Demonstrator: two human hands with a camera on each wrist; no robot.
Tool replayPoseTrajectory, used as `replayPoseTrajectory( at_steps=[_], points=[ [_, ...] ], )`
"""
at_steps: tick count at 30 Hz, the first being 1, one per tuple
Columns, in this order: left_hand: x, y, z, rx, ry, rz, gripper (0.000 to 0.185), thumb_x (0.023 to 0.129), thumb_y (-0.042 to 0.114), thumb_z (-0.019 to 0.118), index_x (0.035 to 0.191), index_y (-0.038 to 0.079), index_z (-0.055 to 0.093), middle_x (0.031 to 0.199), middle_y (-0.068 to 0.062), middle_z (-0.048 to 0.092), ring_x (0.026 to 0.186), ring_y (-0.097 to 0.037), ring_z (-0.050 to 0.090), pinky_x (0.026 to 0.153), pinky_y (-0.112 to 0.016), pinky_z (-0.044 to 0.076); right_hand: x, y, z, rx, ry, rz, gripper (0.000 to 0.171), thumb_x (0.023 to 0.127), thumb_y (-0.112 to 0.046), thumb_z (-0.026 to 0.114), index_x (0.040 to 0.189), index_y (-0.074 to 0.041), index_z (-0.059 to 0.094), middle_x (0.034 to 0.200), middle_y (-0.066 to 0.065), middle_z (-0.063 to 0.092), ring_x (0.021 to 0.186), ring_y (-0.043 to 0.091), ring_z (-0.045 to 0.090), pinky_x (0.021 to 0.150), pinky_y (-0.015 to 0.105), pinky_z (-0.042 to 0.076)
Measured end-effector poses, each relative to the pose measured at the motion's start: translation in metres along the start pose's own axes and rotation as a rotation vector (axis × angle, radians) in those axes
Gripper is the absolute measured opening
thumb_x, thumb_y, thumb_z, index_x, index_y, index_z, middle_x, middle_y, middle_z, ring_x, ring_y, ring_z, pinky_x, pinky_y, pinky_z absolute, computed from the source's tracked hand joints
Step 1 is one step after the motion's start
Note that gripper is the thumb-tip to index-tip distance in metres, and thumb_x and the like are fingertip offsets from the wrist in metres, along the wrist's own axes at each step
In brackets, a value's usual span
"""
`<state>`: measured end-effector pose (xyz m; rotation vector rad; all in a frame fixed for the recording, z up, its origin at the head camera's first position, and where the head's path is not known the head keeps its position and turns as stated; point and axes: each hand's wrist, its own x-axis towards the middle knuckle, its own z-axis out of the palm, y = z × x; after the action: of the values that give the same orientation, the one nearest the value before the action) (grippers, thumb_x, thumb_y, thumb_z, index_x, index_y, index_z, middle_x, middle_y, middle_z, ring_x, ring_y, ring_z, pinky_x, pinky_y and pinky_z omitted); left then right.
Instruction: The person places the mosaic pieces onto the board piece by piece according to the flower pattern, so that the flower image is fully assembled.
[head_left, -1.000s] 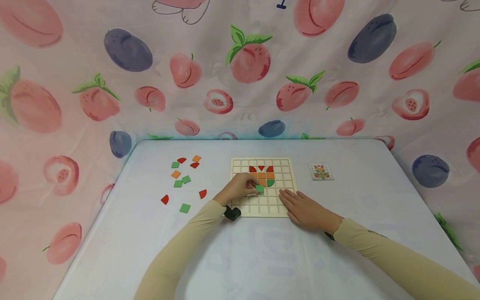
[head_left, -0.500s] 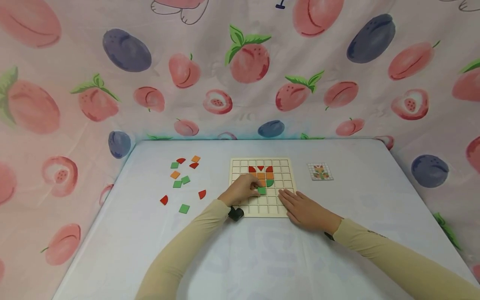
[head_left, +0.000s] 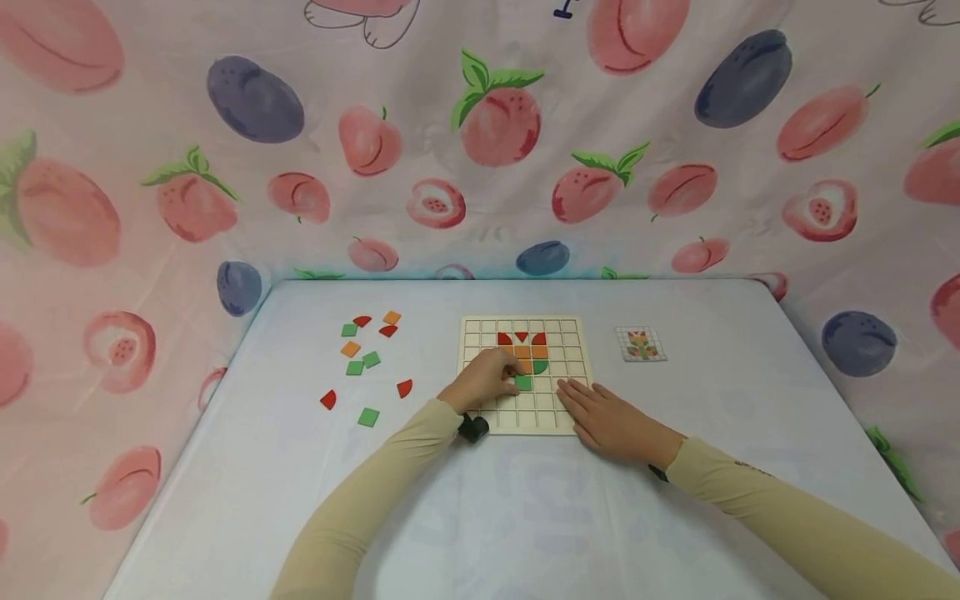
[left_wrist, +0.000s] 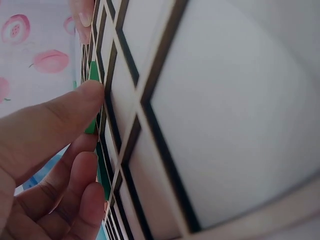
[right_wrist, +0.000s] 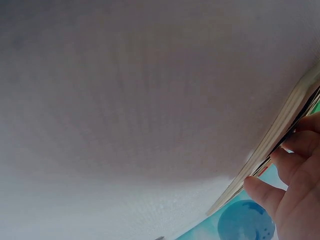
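A green square tile (head_left: pixel 524 383) is at a cell just below the coloured pieces on the pale gridded board (head_left: pixel 547 420). My left hand (head_left: pixel 483 379) pinches this tile; in the left wrist view the thumb (left_wrist: pixel 91 92) presses on its face. Above it sit orange squares (head_left: pixel 522 352), red pieces along the top (head_left: pixel 538 339) and a green quarter-circle (head_left: pixel 540 367). My left fingers hide part of the pattern. On the board's right edge rests my right hand (head_left: pixel 615 421), fingers straight, and the right wrist view shows its fingertips over the rim.
Left of the board lie loose tiles: several green squares (head_left: pixel 368 417), orange squares (head_left: pixel 350 350) and red quarter-circles (head_left: pixel 328 400). A small card (head_left: pixel 641 343) with a printed flower pattern on a grid lies to the right. A fruit-print cloth (head_left: pixel 480 200) stands behind the table.
My left hand has moved slightly right and toward me, bringing the green square tile down into the grid. My right hand has stayed in place.
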<state>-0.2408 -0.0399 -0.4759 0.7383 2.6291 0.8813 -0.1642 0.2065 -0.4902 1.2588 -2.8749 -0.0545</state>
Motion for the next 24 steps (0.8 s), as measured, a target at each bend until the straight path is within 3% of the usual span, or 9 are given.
replayPoseTrajectory(
  at_steps=[24],
  points=[
    [0.0014,-0.0021,-0.0008,-0.006,0.035,-0.01,0.026,0.074,0.017,0.079,0.098,0.009,0.071,0.091,-0.001,0.068,0.083,-0.011,0.059,0.076,-0.021,0.049,0.0001,0.0005,-0.0007,-0.003,-0.033,0.011,0.055,0.097,-0.027,0.045,0.143,0.001,0.034,0.15,0.016,0.034,0.138,0.031,0.034,0.106,0.051,0.035]
  ],
)
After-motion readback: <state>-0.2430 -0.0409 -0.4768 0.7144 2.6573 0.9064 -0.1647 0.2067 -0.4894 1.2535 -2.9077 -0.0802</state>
